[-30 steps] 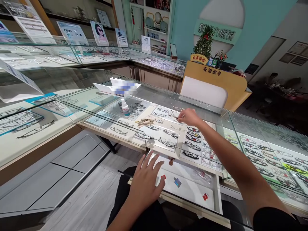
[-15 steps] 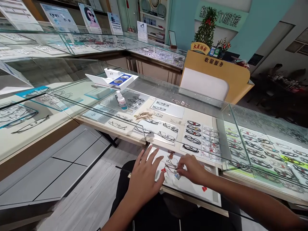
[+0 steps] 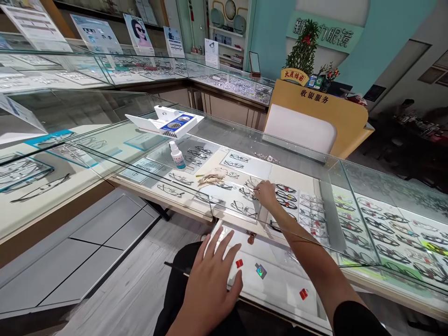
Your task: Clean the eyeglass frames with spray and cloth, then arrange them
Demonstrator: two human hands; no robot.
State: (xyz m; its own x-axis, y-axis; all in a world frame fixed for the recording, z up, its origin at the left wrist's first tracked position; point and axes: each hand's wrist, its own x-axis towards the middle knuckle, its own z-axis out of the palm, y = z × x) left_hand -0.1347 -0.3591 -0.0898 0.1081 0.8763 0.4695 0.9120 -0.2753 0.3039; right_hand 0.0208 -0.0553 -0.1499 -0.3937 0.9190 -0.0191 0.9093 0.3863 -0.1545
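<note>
My right hand (image 3: 267,194) reaches over the counter, its fingertips pinched on a thin-framed pair of eyeglasses (image 3: 252,182). Other eyeglasses (image 3: 244,209) lie on a white display sheet just below it. My left hand (image 3: 214,276) is open, fingers spread, above the left side of an open drawer (image 3: 276,280); whether it touches the drawer I cannot tell. Inside the drawer lie a red tag (image 3: 239,263), a shiny grey tag (image 3: 260,270), another red tag (image 3: 303,293) and a small brown item (image 3: 251,237).
On the glass counter stand a white spray bottle (image 3: 177,156) and an open white-and-blue box (image 3: 175,124). A crumpled beige cloth (image 3: 212,176) is nearby. Rows of dark frames (image 3: 286,196) lie right of my hand. Glass edges (image 3: 357,212) run along the counter.
My right hand has carried the eyeglasses up and forward from the drawer to above the display sheet. My left hand stays spread over the drawer's left side. The view has shifted slightly.
</note>
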